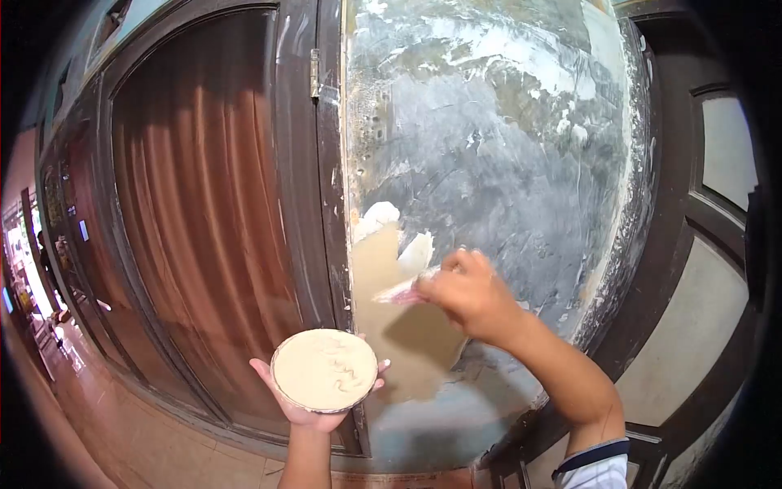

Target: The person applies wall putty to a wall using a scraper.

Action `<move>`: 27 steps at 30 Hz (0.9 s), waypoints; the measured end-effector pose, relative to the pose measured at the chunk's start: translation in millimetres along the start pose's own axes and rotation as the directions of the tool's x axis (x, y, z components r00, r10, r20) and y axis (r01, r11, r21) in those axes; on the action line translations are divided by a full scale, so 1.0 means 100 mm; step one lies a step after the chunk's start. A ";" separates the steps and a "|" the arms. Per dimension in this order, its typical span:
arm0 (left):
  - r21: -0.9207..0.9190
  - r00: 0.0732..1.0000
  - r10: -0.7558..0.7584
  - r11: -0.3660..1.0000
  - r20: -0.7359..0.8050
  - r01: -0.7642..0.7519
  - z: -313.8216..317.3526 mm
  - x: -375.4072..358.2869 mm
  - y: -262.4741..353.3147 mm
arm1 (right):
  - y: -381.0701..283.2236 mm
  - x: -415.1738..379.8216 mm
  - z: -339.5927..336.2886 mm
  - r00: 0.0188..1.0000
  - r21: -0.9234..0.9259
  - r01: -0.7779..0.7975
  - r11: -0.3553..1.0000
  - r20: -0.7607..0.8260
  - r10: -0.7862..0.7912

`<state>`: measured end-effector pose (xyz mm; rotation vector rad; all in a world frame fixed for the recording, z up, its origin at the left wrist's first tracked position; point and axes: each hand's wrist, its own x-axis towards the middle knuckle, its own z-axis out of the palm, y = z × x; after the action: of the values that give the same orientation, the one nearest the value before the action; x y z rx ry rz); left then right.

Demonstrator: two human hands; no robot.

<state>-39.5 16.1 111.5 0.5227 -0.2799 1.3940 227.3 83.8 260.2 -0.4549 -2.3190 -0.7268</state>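
My left hand point(313, 417) supports a round bowl point(275, 389) from beneath, fingers around its sides. Smooth cream-coloured paint or paste point(314, 368) fills the bowl, with a few swirl marks on its surface. Up and to the right, my right hand point(466, 292) grips a small pink-and-white tool point(401, 292) against or close to the wall; blur hides its exact kind. Around and below the tool spreads a tan coated patch point(415, 363) on the grey wall point(497, 187). White patches point(417, 251) lie along the upper edge of the tan area.
A dark wooden door frame with a hinge point(314, 75) borders the wall on the left, beside a glazed panel with a brown curtain point(195, 204). On the right stands a dark door with pale panels point(672, 334). Tiled floor point(175, 436) lies below.
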 end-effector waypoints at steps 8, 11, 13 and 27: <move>0.083 0.999 -0.032 0.996 0.044 0.028 0.06 0.22 -0.24 | -0.34 -0.39 -0.35 0.985 -0.003 0.173 0.985 0.024 -0.173; 0.271 0.988 0.092 0.961 -0.122 -0.056 0.13 0.35 -0.40 | -0.34 -0.49 -0.47 0.980 0.000 0.192 0.981 0.053 -0.192; 0.227 0.988 0.089 0.972 -0.122 -0.060 0.14 0.40 -0.50 | -0.32 -0.55 -0.53 0.981 0.008 0.186 0.983 0.055 -0.186; 0.189 0.983 0.053 0.982 -0.175 -0.019 0.21 0.53 -1.02 | -0.17 -0.82 -0.77 0.989 0.104 0.121 0.987 0.077 -0.129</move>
<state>71.5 42.5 136.2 0.5443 -0.0124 1.5008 315.7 13.3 246.2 -0.3023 -2.4671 -0.6593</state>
